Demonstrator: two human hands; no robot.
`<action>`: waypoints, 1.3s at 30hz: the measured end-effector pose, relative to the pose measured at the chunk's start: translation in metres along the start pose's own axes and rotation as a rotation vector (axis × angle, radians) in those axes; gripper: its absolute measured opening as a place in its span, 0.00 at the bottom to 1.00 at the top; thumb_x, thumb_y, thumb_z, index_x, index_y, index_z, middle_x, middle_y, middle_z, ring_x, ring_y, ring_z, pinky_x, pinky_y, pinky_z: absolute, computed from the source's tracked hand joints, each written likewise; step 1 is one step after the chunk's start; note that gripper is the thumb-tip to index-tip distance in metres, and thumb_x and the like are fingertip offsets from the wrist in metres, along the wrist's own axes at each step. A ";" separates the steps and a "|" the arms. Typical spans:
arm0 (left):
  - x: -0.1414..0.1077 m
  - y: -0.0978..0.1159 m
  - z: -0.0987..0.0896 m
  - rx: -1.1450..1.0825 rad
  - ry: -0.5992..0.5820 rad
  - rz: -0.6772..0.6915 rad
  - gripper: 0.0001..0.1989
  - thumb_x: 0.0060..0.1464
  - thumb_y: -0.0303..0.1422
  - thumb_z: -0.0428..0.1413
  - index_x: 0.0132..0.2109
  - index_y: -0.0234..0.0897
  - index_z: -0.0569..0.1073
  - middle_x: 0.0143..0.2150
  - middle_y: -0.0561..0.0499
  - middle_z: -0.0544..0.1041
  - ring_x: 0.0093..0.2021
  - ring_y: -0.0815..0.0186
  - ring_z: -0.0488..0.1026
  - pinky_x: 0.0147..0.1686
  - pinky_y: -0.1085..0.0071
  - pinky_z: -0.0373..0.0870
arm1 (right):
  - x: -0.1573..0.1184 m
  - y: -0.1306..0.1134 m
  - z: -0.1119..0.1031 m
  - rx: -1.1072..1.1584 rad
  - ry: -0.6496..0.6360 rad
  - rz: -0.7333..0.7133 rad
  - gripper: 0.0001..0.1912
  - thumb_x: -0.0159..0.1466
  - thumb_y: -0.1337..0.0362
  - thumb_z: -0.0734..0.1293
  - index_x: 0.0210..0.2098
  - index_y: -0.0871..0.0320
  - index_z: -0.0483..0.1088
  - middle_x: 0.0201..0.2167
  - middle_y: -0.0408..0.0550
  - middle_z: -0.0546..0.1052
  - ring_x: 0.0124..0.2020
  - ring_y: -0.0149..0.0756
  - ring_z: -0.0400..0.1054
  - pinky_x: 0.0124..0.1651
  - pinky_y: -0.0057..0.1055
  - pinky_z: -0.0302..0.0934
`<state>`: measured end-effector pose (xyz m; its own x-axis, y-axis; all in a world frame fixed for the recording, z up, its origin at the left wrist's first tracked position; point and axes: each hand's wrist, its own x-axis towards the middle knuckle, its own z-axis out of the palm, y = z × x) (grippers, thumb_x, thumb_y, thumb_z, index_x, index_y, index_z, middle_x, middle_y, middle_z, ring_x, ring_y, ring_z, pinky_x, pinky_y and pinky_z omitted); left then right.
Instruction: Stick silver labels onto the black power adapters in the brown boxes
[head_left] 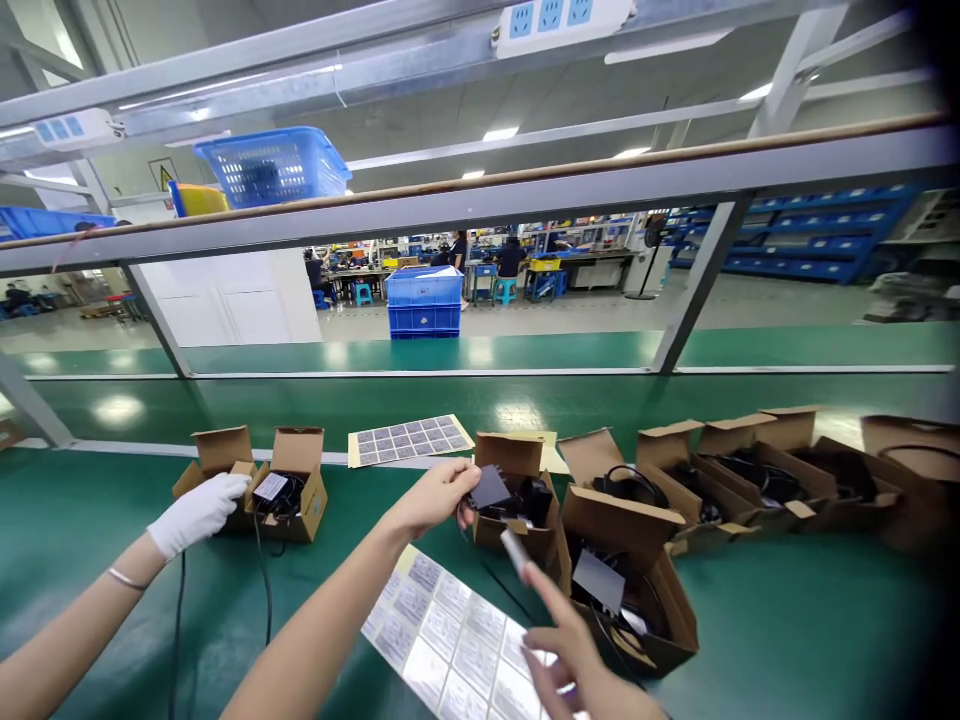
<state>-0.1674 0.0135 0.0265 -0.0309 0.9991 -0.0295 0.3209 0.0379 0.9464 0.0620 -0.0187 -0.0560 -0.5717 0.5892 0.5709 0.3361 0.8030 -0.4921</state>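
Nearest to us, our right hand [577, 650] has its index finger stretched forward and the others loosely bent. A small, pale, blurred label [514, 552] sits at the index fingertip; we cannot tell whether it is stuck there or pinched. Beneath this hand, a white sheet of printed rectangular labels [454, 640] lies on the glossy green tabletop [787, 630]. Just beyond, our left hand [435, 495] grips a flat, dark grey, box-shaped device [491, 487] between thumb and fingers, in front of an open brown cardboard carton [510, 453] with black parts inside.

To the right of it we see a nearer brown carton with its lid raised [621, 512], holding a flat grey device [598, 580] and black cables. More open brown cartons [667, 446] stand in a row behind it. At the left, another person's white-gloved hand [201, 512] is at 1 of 2 small brown cartons [298, 450]; we cannot tell whether it grips anything.

Farther back lies a second label sheet with pale yellow edges [410, 441]. Above, a blue perforated plastic basket [274, 168] rests on a shelf. Beyond, we see stacked blue plastic crates [424, 318] and, far off, seated people [511, 260].
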 end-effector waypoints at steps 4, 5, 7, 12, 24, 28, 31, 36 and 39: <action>-0.010 -0.007 0.000 -0.132 -0.043 0.039 0.27 0.56 0.59 0.51 0.35 0.37 0.63 0.24 0.61 0.59 0.20 0.76 0.56 0.21 0.77 0.53 | 0.069 0.015 -0.036 -0.046 0.103 -0.103 0.36 0.67 0.58 0.65 0.71 0.53 0.48 0.50 0.53 0.78 0.39 0.38 0.79 0.41 0.29 0.74; -0.012 -0.007 0.001 -0.152 -0.053 0.045 0.27 0.56 0.59 0.52 0.35 0.37 0.64 0.24 0.61 0.58 0.21 0.76 0.55 0.21 0.77 0.52 | 0.085 0.020 -0.035 -0.051 0.061 -0.166 0.38 0.66 0.60 0.66 0.71 0.53 0.47 0.57 0.56 0.74 0.49 0.42 0.76 0.48 0.35 0.73; -0.017 -0.007 0.003 -0.176 -0.056 0.048 0.26 0.57 0.57 0.52 0.37 0.35 0.67 0.26 0.59 0.60 0.22 0.76 0.55 0.22 0.76 0.51 | 0.109 0.030 -0.027 -0.019 -0.082 -0.204 0.41 0.64 0.65 0.66 0.71 0.52 0.43 0.59 0.56 0.72 0.53 0.43 0.74 0.52 0.38 0.71; -0.032 -0.007 0.006 -0.125 0.058 0.100 0.30 0.48 0.40 0.67 0.55 0.36 0.68 0.35 0.54 0.69 0.31 0.71 0.64 0.31 0.75 0.60 | 0.124 0.047 -0.008 0.097 -0.261 -0.129 0.46 0.62 0.71 0.64 0.72 0.49 0.36 0.50 0.49 0.77 0.46 0.38 0.77 0.47 0.34 0.71; -0.044 -0.038 0.013 0.024 0.337 0.199 0.22 0.48 0.28 0.65 0.52 0.37 0.75 0.39 0.50 0.76 0.35 0.66 0.71 0.38 0.72 0.69 | 0.144 0.028 -0.065 0.567 -0.184 0.243 0.15 0.64 0.49 0.68 0.35 0.56 0.71 0.31 0.46 0.74 0.31 0.34 0.72 0.32 0.26 0.70; -0.044 -0.042 0.017 -0.033 0.311 0.210 0.24 0.46 0.27 0.67 0.52 0.36 0.76 0.46 0.47 0.79 0.41 0.62 0.75 0.44 0.70 0.72 | 0.137 0.022 -0.047 0.690 -0.388 0.364 0.17 0.64 0.48 0.67 0.34 0.56 0.69 0.28 0.43 0.72 0.27 0.31 0.70 0.30 0.26 0.69; -0.045 -0.044 0.019 -0.046 0.295 0.231 0.24 0.46 0.27 0.67 0.52 0.37 0.76 0.47 0.48 0.79 0.43 0.62 0.76 0.45 0.70 0.73 | 0.133 0.019 -0.033 0.713 -0.480 0.412 0.16 0.65 0.48 0.66 0.34 0.55 0.68 0.26 0.41 0.72 0.27 0.31 0.71 0.31 0.27 0.70; -0.046 -0.049 0.021 -0.019 0.311 0.265 0.28 0.44 0.25 0.68 0.54 0.39 0.74 0.50 0.48 0.79 0.45 0.61 0.77 0.47 0.69 0.75 | 0.131 0.015 -0.026 0.695 -0.529 0.499 0.17 0.64 0.48 0.67 0.34 0.56 0.66 0.27 0.41 0.70 0.29 0.32 0.71 0.34 0.27 0.69; -0.046 -0.052 0.023 0.007 0.322 0.283 0.28 0.44 0.24 0.67 0.54 0.40 0.74 0.50 0.49 0.80 0.45 0.61 0.78 0.48 0.69 0.75 | 0.129 0.015 -0.026 0.683 -0.524 0.505 0.17 0.64 0.47 0.66 0.34 0.56 0.67 0.29 0.41 0.70 0.30 0.31 0.69 0.34 0.27 0.67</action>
<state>-0.1613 -0.0343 -0.0290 -0.2344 0.9131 0.3338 0.3658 -0.2353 0.9005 0.0121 0.0715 0.0277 -0.7938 0.6014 -0.0910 0.2226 0.1481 -0.9636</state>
